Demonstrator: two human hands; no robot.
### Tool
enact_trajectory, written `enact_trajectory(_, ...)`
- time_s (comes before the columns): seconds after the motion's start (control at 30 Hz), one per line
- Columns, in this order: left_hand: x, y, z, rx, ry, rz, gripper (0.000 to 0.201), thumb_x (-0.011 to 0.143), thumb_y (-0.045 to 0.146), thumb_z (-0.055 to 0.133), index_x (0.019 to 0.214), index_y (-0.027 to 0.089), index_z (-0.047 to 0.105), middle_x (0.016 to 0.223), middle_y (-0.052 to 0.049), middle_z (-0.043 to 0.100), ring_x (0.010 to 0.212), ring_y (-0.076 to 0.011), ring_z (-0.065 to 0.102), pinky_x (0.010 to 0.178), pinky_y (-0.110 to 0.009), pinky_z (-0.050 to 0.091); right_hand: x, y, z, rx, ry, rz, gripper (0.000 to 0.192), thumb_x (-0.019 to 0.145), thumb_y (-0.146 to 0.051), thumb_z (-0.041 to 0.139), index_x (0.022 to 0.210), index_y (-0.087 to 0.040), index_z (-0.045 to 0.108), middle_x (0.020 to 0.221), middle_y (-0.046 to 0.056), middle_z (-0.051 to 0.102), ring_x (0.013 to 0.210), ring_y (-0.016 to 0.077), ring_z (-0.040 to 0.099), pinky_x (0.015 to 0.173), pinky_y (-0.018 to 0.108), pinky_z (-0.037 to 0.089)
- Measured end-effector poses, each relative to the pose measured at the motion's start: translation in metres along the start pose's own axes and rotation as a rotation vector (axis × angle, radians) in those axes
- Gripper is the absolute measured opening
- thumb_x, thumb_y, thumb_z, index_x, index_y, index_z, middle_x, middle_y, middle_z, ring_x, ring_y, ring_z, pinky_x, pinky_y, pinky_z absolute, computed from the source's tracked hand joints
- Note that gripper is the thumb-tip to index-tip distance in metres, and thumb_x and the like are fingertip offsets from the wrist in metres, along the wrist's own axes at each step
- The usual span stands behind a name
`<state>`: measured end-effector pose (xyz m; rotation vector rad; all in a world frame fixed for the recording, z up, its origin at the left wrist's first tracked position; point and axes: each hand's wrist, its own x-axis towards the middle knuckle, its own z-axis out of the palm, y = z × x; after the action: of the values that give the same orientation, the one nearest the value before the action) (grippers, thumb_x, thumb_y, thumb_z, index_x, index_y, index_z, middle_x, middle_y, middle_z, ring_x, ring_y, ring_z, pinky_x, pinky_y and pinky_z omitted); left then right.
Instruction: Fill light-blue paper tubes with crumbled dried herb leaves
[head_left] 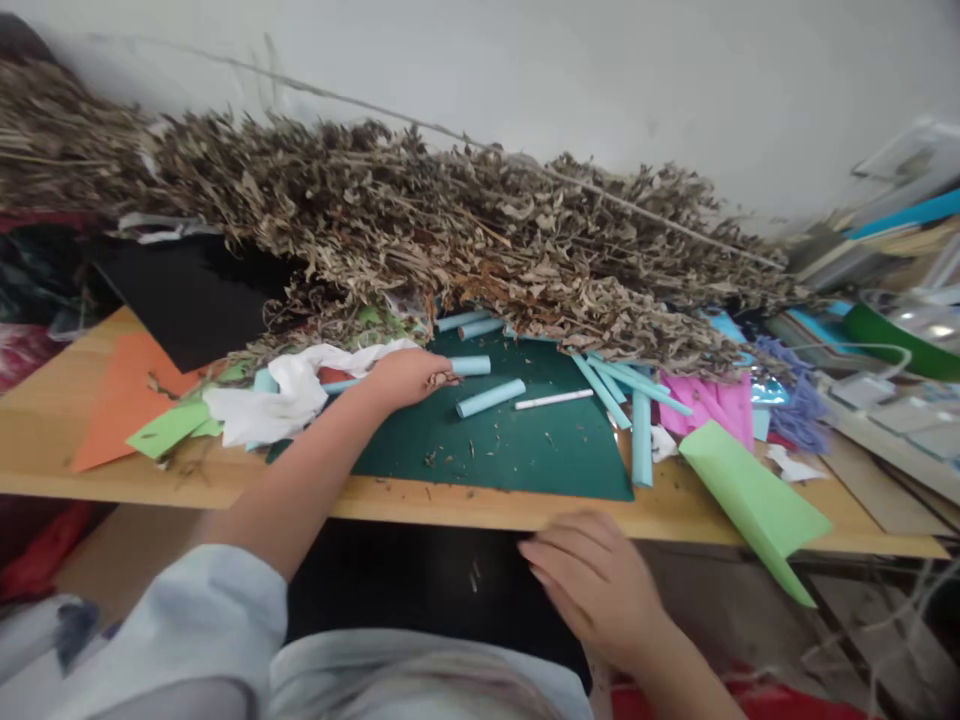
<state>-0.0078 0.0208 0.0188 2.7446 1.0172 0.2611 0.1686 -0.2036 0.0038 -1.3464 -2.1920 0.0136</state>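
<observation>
Over the dark green mat (495,450), my left hand (409,380) is closed with brown dried leaf bits (442,379) at its fingertips. It lies between crumpled white tissue (277,395) and a light blue paper roll (471,366). My right hand (592,580) is at the table's front edge, slightly blurred, its fingers loosely bent and apart from anything I can make out. Another blue paper roll (491,398) and a thin white stick (553,400) lie on the mat, with leaf crumbs scattered around them.
A long heap of dried leafy stems (450,220) fills the back against the wall. More blue rolls (641,440), pink cloth (709,405) and folded green paper (757,500) lie rightward; the green paper overhangs the edge. Orange paper (142,390) and a black sheet (195,295) are left.
</observation>
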Motion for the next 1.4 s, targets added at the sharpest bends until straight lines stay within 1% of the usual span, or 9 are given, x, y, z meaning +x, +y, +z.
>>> enact_trajectory(0.1, 0.005, -0.009, 0.003, 0.05, -0.002, 0.027, 0.029, 0.078, 0.039, 0.04, 0.073, 0.018, 0.06, 0.07, -0.004, 0.062, 0.064, -0.0149, 0.052, 0.055, -0.022, 0.031, 0.066, 0.017, 0.022, -0.008, 0.009, -0.038, 0.02, 0.083, -0.021, 0.036, 0.089, -0.019, 0.055, 0.068, 0.003, 0.055, 0.065, 0.0159, 0.047, 0.061, 0.031, 0.04)
enact_trajectory(0.2, 0.0, -0.015, 0.003, 0.088, 0.028, 0.035, 0.04, 0.08, 0.044, 0.033, 0.067, 0.017, 0.059, 0.065, -0.004, 0.061, 0.062, -0.0157, 0.053, 0.054, -0.023, 0.031, 0.126, 0.045, 0.04, -0.069, 0.04, 0.063, 0.024, 0.082, -0.023, 0.038, 0.096, -0.016, 0.056, 0.075, 0.007, 0.055, 0.07, 0.0194, 0.047, 0.063, 0.033, 0.039)
enact_trajectory(0.37, -0.007, -0.021, 0.001, 0.13, 0.052, -0.007, 0.034, 0.078, 0.036, 0.036, 0.066, 0.016, 0.06, 0.065, -0.006, 0.062, 0.063, -0.0183, 0.055, 0.054, -0.025, 0.034, 0.176, 0.081, 0.058, -0.083, 0.015, 0.069, 0.026, 0.079, -0.028, 0.045, 0.1, -0.018, 0.056, 0.087, 0.008, 0.054, 0.08, 0.0206, 0.047, 0.07, 0.034, 0.039)
enact_trajectory(0.53, -0.006, -0.024, -0.001, 0.145, 0.016, -0.017, 0.026, 0.076, 0.027, 0.038, 0.068, 0.017, 0.061, 0.067, -0.006, 0.063, 0.063, -0.0184, 0.056, 0.055, -0.026, 0.036, 0.172, 0.089, 0.064, -0.013, 0.028, -0.008, 0.025, 0.08, -0.029, 0.041, 0.095, -0.017, 0.057, 0.099, 0.01, 0.05, 0.095, 0.0239, 0.042, 0.08, 0.039, 0.034)
enact_trajectory(0.63, -0.004, -0.02, -0.001, 0.136, -0.033, 0.028, 0.027, 0.075, 0.029, 0.04, 0.062, 0.017, 0.059, 0.062, -0.005, 0.062, 0.059, -0.018, 0.055, 0.053, -0.026, 0.035, 0.166, 0.083, 0.062, 0.057, 0.015, -0.105, 0.031, 0.081, -0.035, 0.04, 0.102, -0.016, 0.052, 0.103, 0.01, 0.049, 0.098, 0.0233, 0.04, 0.083, 0.038, 0.033)
enact_trajectory(0.8, -0.002, -0.012, 0.006, 0.111, -0.088, 0.128, 0.022, 0.072, 0.034, 0.047, 0.063, 0.017, 0.058, 0.062, -0.005, 0.061, 0.055, -0.0176, 0.054, 0.051, -0.027, 0.033, 0.164, 0.061, 0.064, 0.083, -0.002, -0.236, 0.045, 0.075, -0.048, 0.046, 0.108, -0.018, 0.048, 0.096, 0.011, 0.051, 0.085, 0.023, 0.045, 0.071, 0.037, 0.036)
enact_trajectory(1.03, -0.005, -0.01, 0.001, 0.076, -0.01, 0.157, 0.015, 0.072, 0.026, 0.045, 0.062, 0.016, 0.052, 0.06, -0.003, 0.057, 0.059, -0.0164, 0.053, 0.057, -0.027, 0.033, 0.163, 0.063, 0.069, 0.184, 0.114, -0.177, 0.021, 0.079, -0.015, 0.038, 0.092, -0.018, 0.055, 0.082, 0.007, 0.056, 0.073, 0.0177, 0.048, 0.062, 0.03, 0.037)
enact_trajectory(1.27, -0.011, -0.008, -0.01, -0.167, 0.115, 0.284, 0.029, 0.084, 0.026, 0.026, 0.07, 0.016, 0.049, 0.066, -0.003, 0.055, 0.064, -0.0133, 0.05, 0.06, -0.025, 0.035, 0.163, 0.065, 0.065, 0.351, 0.185, -0.056, 0.01, 0.076, -0.017, 0.039, 0.071, -0.017, 0.048, 0.064, 0.003, 0.05, 0.06, 0.0139, 0.044, 0.055, 0.026, 0.037)
enact_trajectory(1.4, -0.011, -0.009, -0.007, -0.261, 0.119, 0.221, 0.031, 0.084, 0.024, 0.023, 0.069, 0.016, 0.049, 0.065, -0.003, 0.053, 0.063, -0.0127, 0.048, 0.061, -0.024, 0.036, 0.163, 0.063, 0.065, 0.459, 0.205, 0.055, 0.01, 0.075, -0.017, 0.038, 0.07, -0.018, 0.047, 0.061, 0.0, 0.046, 0.054, 0.0111, 0.043, 0.051, 0.023, 0.036)
